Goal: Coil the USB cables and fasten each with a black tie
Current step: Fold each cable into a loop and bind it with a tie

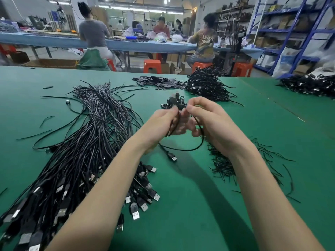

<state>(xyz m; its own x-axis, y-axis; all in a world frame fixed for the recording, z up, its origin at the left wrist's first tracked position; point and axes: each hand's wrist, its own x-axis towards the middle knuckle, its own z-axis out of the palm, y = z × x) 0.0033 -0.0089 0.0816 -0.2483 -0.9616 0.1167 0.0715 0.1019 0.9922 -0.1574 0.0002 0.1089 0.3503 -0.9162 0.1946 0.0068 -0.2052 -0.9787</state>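
**Both hands on one USB cable, coil partly formed**

Grip: left hand and right hand meet above the green table, fingers of both curled round the same USB cable. Fingertips pinch together at the top of the coil; exact finger contact is blurred.

Cable: thin, round, glossy black jacket. A few loops stand bunched between the palms, and one wider loop sags below the right hand. The free tail drops below the left wrist and ends in a USB plug, black moulded body with a bright metal shell, lying on the table.

Around the grip:
- Left of it and running toward the viewer: big bundle of uncoiled cables, long straight strands with a dull sheen, plug ends fanned out nearest the viewer, rectangular metal shells.
- Right of it and partly under the right forearm: loose heap of black ties, short, wiry, kinked.
- Just beyond the fingertips: a small cluster of coiled cables.
- Further beyond, to the right: tall spiky pile of tied cables, with a flat scatter of small dark rectangular pieces beside it.

Table surface is matte and smooth.
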